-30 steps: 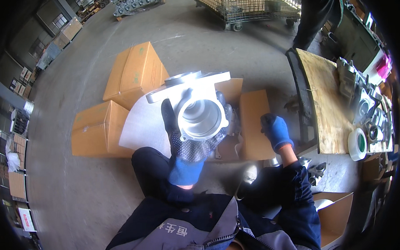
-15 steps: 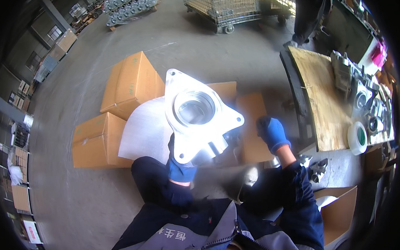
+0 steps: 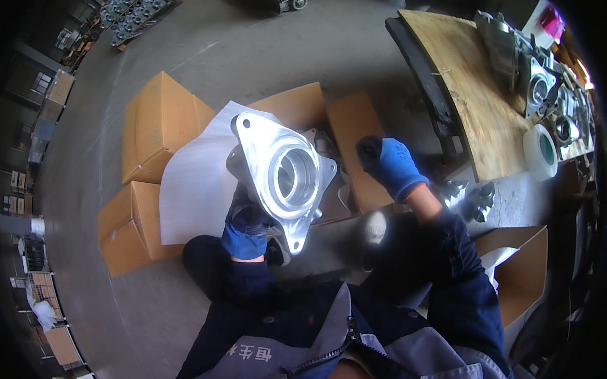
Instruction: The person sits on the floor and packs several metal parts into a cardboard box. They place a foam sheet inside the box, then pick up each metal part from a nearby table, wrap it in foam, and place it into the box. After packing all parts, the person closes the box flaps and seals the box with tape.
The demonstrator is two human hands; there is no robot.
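Note:
A silver machined metal housing, with a round bore and pointed flange corners with holes, is held up over the floor cartons. My left hand, in a blue glove with dark fingers, grips it from behind and below, its fingertips partly hidden. To the right, my gloved right hand is apart from the housing with its fingers curled closed; whatever may be inside is hidden. Behind the housing stands an open cardboard box with metal parts partly visible inside. A white packing sheet hangs over its left side.
Two closed cartons stand at left. On the right, a wooden-topped table bears metal castings and a tape roll. More castings lie below it, near another open box. My shoe is beside the middle box.
The housing has turned so its bore faces more to the right, and my left hand has tilted with it. My right hand stays closed to the right. The whole view has shifted.

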